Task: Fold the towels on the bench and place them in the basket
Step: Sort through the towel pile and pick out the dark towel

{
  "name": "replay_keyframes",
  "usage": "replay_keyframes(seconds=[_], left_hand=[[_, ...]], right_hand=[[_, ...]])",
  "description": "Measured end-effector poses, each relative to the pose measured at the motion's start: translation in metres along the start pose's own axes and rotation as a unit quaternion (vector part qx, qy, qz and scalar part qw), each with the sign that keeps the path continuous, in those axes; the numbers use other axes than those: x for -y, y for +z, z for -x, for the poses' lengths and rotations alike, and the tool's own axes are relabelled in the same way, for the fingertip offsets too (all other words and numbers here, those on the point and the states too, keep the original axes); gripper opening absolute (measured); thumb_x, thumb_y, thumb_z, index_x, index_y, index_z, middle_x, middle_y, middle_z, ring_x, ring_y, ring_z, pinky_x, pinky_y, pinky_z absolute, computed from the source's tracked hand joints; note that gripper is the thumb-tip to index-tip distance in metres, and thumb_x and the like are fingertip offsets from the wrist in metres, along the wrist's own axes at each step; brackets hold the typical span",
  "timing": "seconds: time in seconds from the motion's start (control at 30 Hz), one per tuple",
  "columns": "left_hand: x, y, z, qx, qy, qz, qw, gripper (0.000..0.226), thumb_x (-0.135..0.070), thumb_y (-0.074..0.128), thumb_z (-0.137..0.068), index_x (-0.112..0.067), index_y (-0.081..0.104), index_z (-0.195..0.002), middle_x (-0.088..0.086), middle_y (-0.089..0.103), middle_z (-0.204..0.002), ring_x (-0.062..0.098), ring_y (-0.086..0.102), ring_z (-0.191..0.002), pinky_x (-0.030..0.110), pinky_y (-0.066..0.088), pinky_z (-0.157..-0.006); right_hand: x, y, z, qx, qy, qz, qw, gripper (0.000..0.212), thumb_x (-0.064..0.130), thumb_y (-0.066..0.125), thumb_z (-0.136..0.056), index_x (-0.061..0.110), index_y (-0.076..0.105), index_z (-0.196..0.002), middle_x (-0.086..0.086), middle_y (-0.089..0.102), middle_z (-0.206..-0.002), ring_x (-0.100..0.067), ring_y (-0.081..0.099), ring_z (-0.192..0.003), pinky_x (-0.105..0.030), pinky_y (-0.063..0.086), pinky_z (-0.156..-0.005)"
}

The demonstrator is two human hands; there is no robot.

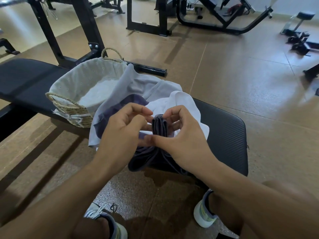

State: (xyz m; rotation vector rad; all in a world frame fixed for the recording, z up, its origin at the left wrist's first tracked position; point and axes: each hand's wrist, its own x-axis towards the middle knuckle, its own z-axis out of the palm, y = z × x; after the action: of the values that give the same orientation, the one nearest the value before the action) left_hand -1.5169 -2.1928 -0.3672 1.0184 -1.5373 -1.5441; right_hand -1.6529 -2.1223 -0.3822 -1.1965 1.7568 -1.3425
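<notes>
A pile of towels lies on the black bench [227, 135]: a pale lilac towel [138, 83] at the back, a white towel [183, 104] to the right, and a dark purple towel [146, 159] in front, hanging over the bench's near edge. My left hand [120, 130] and my right hand [179, 135] meet over the pile. Both pinch a bunched fold of the dark purple towel that stands up between their fingers. A woven basket [69, 107] with a pale cloth lining stands on the bench to the left of the pile, with nothing showing inside it.
The lilac towel drapes against the basket's right rim. Black gym machine frames [82, 28] stand behind the bench, and more equipment [224, 19] sits further back on the brown floor. My two shoes [205, 214] are on the floor below the bench.
</notes>
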Motion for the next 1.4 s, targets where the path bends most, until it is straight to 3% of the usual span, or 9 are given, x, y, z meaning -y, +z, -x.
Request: replay_keyframes(seconds=[0.13, 0.27, 0.43, 0.53, 0.63, 0.83, 0.97, 1.2, 1.4], left_hand=[[0.002, 0.0, 0.0, 0.003, 0.029, -0.04, 0.999, 0.023, 0.012, 0.055, -0.092, -0.007, 0.061, -0.101, 0.004, 0.072, -0.091, 0.022, 0.075, -0.085, 0.033, 0.063, -0.064], [-0.001, -0.023, -0.009, 0.131, 0.141, -0.288, 0.938, 0.058, -0.022, 0.084, -0.076, -0.03, 0.056, -0.127, -0.017, 0.062, -0.123, -0.002, 0.057, -0.12, 0.015, 0.046, -0.098], [0.005, -0.027, -0.013, 0.209, 0.106, -0.261, 0.936, 0.047, -0.047, 0.089, -0.068, -0.012, 0.064, -0.085, 0.005, 0.069, -0.082, 0.013, 0.066, -0.078, 0.034, 0.051, -0.073], [0.009, -0.028, -0.017, 0.231, 0.091, -0.202, 0.948, 0.045, -0.045, 0.083, -0.07, -0.011, 0.058, -0.085, 0.009, 0.068, -0.081, 0.013, 0.064, -0.077, 0.031, 0.051, -0.069], [0.011, -0.031, -0.021, 0.249, 0.07, -0.208, 0.943, 0.043, -0.044, 0.081, -0.073, -0.013, 0.054, -0.084, 0.005, 0.067, -0.077, 0.011, 0.063, -0.075, 0.025, 0.049, -0.069], [0.02, -0.032, -0.029, 0.219, 0.024, -0.15, 0.964, 0.03, -0.03, 0.073, -0.08, -0.022, 0.056, -0.104, 0.01, 0.076, -0.092, 0.023, 0.072, -0.087, 0.046, 0.054, -0.082], [0.016, -0.03, -0.028, 0.216, 0.002, -0.098, 0.971, 0.028, -0.02, 0.067, -0.089, -0.017, 0.071, -0.116, 0.004, 0.077, -0.111, 0.017, 0.071, -0.108, 0.031, 0.056, -0.095], [0.024, -0.025, -0.034, 0.198, -0.076, -0.015, 0.977, 0.029, -0.027, 0.066, -0.086, -0.018, 0.076, -0.112, 0.008, 0.077, -0.111, 0.021, 0.073, -0.104, 0.035, 0.058, -0.091], [0.041, -0.022, -0.063, 0.183, 0.022, -0.13, 0.974, 0.018, -0.011, 0.062, -0.098, -0.02, 0.074, -0.109, -0.003, 0.078, -0.105, 0.009, 0.071, -0.103, 0.025, 0.055, -0.092]], right_hand=[[-0.002, -0.005, -0.002, 0.026, -0.039, 0.058, 0.997, 0.045, 0.01, 0.079, -0.076, 0.03, 0.052, -0.106, 0.01, 0.063, -0.094, -0.003, 0.059, -0.083, -0.017, 0.049, -0.068], [0.008, -0.027, -0.01, 0.148, -0.055, 0.037, 0.987, 0.047, -0.002, 0.074, -0.074, 0.025, 0.054, -0.107, 0.002, 0.067, -0.093, -0.014, 0.063, -0.083, -0.022, 0.048, -0.065], [0.01, -0.045, -0.014, 0.219, -0.066, 0.065, 0.971, 0.046, 0.001, 0.078, -0.078, 0.027, 0.053, -0.107, 0.006, 0.071, -0.101, -0.012, 0.067, -0.089, -0.027, 0.055, -0.071], [0.001, -0.054, -0.023, 0.281, -0.064, 0.217, 0.933, 0.049, 0.022, 0.083, -0.078, 0.037, 0.054, -0.115, 0.012, 0.068, -0.104, -0.005, 0.065, -0.093, -0.024, 0.053, -0.082], [-0.007, -0.064, -0.03, 0.312, -0.042, 0.278, 0.908, 0.033, 0.032, 0.082, -0.08, 0.04, 0.06, -0.104, 0.012, 0.07, -0.101, -0.008, 0.066, -0.092, -0.039, 0.054, -0.089], [-0.013, -0.075, -0.039, 0.274, -0.039, 0.283, 0.918, 0.026, 0.044, 0.079, -0.084, 0.04, 0.064, -0.104, 0.02, 0.069, -0.101, -0.001, 0.064, -0.095, -0.03, 0.053, -0.089], [-0.014, -0.069, -0.038, 0.243, -0.061, 0.272, 0.929, 0.031, 0.049, 0.083, -0.076, 0.037, 0.063, -0.097, 0.016, 0.071, -0.096, -0.004, 0.067, -0.088, -0.034, 0.055, -0.082], [-0.009, -0.089, -0.054, 0.299, 0.034, 0.103, 0.948, 0.044, 0.038, 0.086, -0.064, 0.015, 0.071, -0.098, -0.009, 0.079, -0.092, -0.028, 0.076, -0.088, -0.038, 0.061, -0.081], [-0.031, -0.086, -0.085, 0.223, -0.002, 0.234, 0.946, 0.038, 0.02, 0.092, -0.071, 0.029, 0.072, -0.103, 0.003, 0.076, -0.093, -0.016, 0.073, -0.085, -0.04, 0.058, -0.089]])
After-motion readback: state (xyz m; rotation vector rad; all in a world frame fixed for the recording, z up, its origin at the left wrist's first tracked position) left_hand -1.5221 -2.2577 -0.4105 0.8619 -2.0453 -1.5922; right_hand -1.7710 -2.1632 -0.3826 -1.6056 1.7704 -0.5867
